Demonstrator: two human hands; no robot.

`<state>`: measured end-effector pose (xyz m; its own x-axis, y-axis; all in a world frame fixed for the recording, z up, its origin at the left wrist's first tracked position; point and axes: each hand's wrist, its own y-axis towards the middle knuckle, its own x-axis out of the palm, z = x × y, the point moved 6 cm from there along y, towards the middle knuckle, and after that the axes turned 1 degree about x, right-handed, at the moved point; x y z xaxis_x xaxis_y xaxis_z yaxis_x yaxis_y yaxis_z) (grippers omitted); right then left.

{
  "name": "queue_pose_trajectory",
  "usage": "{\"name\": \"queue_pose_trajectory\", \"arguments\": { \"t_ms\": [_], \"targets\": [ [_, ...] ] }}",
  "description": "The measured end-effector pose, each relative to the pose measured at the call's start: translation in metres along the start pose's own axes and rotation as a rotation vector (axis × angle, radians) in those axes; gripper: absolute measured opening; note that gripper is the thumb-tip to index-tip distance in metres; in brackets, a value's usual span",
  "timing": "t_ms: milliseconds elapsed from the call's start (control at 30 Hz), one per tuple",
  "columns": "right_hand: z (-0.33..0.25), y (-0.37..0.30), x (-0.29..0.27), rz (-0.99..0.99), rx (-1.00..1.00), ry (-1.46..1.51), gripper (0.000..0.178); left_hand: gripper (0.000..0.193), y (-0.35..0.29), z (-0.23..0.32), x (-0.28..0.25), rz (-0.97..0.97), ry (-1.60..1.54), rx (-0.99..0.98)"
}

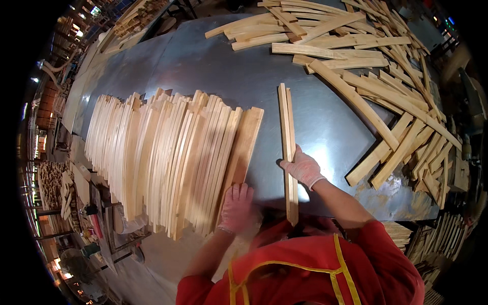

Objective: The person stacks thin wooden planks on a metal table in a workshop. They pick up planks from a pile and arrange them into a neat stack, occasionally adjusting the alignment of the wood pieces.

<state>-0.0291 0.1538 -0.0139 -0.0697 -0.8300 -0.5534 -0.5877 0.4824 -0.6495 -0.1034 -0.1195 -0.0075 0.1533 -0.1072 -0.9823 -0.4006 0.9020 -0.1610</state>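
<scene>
My right hand (304, 169), in a pale pink glove, is closed round a pair of narrow wooden slats (287, 132), held side by side. They stretch away from me over the metal table, their near ends jutting past its edge. My left hand (237, 207), gloved and slightly blurred, has its fingers bent over the near end of a wider wooden slat (246, 140). That slat leans at the right end of a long row of slats (168, 157) packed closely together. The left palm and thumb are mostly hidden.
A jumbled heap of wooden slats (356, 66) covers the table's far and right sides. The grey metal tabletop (213, 66) shows between heap and row. Stacked wood (51, 185) and a fan (76, 264) stand at the left; more slats (442, 239) are stacked below the right edge.
</scene>
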Motion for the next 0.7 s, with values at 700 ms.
{"name": "queue_pose_trajectory", "arguments": {
  "t_ms": [700],
  "targets": [
    [-0.073,0.017,0.107,-0.187,-0.385,0.091,0.093,0.061,-0.064,-0.117,-0.083,0.367,0.05,-0.094]
  ]
}}
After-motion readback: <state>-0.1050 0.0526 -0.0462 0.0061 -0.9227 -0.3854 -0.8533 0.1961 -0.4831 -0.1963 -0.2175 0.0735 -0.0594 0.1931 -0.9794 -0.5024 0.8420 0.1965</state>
